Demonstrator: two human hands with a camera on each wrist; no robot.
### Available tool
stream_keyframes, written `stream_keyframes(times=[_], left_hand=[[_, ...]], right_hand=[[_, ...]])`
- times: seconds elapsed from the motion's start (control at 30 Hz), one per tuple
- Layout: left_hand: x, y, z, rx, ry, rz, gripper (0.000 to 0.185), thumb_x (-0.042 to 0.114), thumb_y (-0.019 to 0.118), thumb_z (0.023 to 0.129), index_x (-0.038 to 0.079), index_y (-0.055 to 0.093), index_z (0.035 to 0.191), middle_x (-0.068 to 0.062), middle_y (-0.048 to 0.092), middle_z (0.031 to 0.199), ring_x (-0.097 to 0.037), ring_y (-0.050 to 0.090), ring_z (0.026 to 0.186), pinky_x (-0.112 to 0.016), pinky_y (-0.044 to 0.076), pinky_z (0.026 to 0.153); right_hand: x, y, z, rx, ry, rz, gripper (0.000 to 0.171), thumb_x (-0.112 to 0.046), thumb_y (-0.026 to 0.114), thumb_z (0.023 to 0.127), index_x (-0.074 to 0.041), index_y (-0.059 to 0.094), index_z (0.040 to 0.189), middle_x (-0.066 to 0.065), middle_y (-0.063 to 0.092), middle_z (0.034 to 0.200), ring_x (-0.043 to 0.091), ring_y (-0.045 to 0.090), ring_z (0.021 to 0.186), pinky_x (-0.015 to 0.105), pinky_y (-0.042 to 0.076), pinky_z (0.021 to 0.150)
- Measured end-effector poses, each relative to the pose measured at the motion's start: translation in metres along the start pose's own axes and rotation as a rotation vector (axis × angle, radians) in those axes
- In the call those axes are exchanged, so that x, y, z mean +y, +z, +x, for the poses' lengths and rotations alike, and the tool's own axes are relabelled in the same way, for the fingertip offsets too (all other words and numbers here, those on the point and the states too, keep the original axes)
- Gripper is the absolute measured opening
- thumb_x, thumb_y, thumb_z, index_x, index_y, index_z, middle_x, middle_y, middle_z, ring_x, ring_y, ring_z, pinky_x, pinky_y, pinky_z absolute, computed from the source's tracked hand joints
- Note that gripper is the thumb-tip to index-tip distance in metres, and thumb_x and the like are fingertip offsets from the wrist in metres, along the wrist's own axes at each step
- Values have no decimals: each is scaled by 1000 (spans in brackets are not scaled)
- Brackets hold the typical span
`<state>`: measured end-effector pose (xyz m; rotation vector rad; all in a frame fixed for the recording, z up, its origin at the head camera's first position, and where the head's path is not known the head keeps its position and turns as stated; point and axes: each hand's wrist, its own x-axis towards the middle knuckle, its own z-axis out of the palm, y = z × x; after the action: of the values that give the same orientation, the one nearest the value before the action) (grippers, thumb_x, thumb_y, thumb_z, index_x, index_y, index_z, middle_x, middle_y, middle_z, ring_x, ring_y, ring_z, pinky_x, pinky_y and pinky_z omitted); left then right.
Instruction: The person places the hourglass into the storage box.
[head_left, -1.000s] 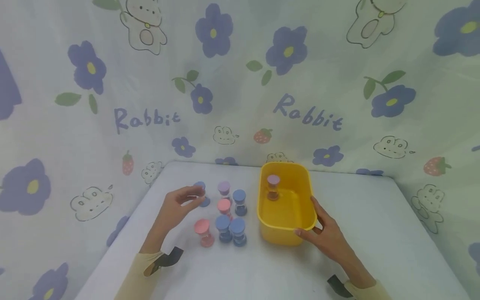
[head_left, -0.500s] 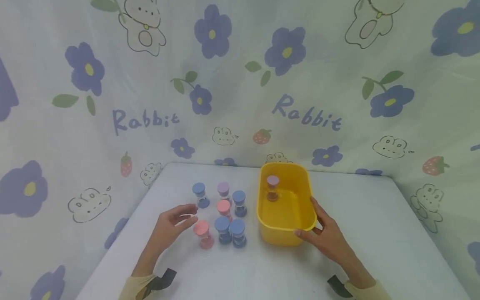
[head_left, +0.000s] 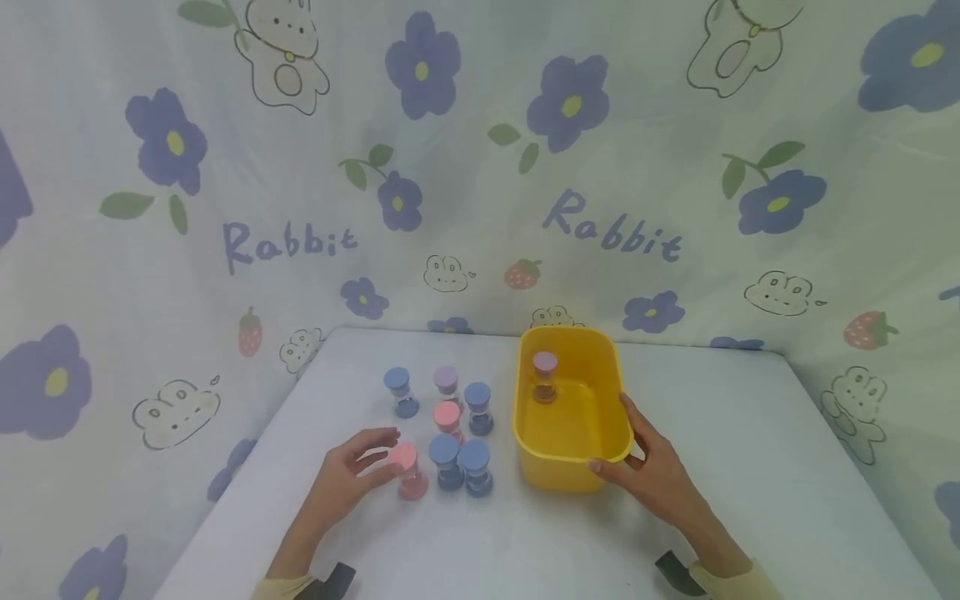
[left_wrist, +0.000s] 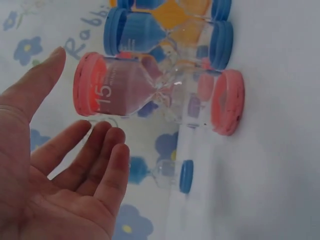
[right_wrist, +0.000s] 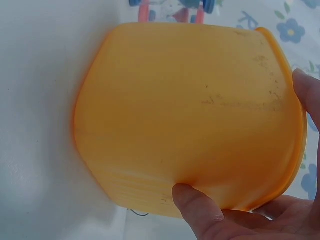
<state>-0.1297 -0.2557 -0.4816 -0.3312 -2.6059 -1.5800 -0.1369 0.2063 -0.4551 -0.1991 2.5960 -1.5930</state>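
My left hand (head_left: 343,482) is beside the front pink hourglass (head_left: 407,457), its thumb and fingers spread around the near side. In the left wrist view a gap shows between the fingers and this upright hourglass (left_wrist: 122,87), marked 15. My right hand (head_left: 666,482) grips the front right corner of a yellow plastic bin (head_left: 558,475), thumb at the front rim and fingers along the right wall. Inside the bin, at its back left, stands a purple-topped hourglass (head_left: 545,363).
Two blue hourglasses (head_left: 444,451) stand right of the front pink one. Behind are another pink hourglass (head_left: 447,415), a purple one (head_left: 446,380), a blue one (head_left: 477,397) near the bin and a blue one (head_left: 397,381) at far left. A patterned curtain (head_left: 465,167) backs the white table (head_left: 720,417).
My left hand has drawn back from the far-left blue hourglass, which stays standing, and come forward to the front pink one. My right hand and the bin have stayed put.
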Motion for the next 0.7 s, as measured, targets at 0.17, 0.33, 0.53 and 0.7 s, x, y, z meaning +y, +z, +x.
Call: stream_keyframes(times=[0.17, 0.33, 0.53, 0.7], left_hand=[[-1, 1, -3, 1, -23, 5, 55, 25, 82, 89, 8, 62, 137, -18, 66, 138, 4, 62, 119, -42, 54, 107], [-4, 3, -3, -17, -44, -18, 55, 23, 82, 89, 5, 61, 137, -12, 68, 137, 10, 59, 119, -38, 54, 108], [-8, 8, -5, -27, -71, -11, 49, 26, 82, 89, 13, 65, 133, -7, 68, 136, 11, 59, 119, -30, 56, 106], [-8, 11, -5, -6, -64, -25, 45, 25, 82, 89, 15, 67, 131, -7, 69, 135, 10, 60, 117, -20, 55, 103]], right_hand=[[2, 0, 0, 2, -12, 2, 103, -39, 80, 90, -29, 13, 167, 9, 17, 175, 41, 30, 156, 47, 52, 108], [1, -1, 0, 2, -6, -10, 105, -39, 81, 90, -28, 12, 167, 10, 17, 175, 41, 30, 156, 46, 52, 108], [2, -1, 0, 5, -10, -5, 104, -39, 81, 90, -29, 12, 167, 9, 17, 175, 41, 30, 156, 46, 52, 108], [3, 0, 0, 2, -10, -1, 104, -39, 81, 90, -29, 12, 167, 9, 17, 175, 41, 32, 155, 46, 53, 107]])
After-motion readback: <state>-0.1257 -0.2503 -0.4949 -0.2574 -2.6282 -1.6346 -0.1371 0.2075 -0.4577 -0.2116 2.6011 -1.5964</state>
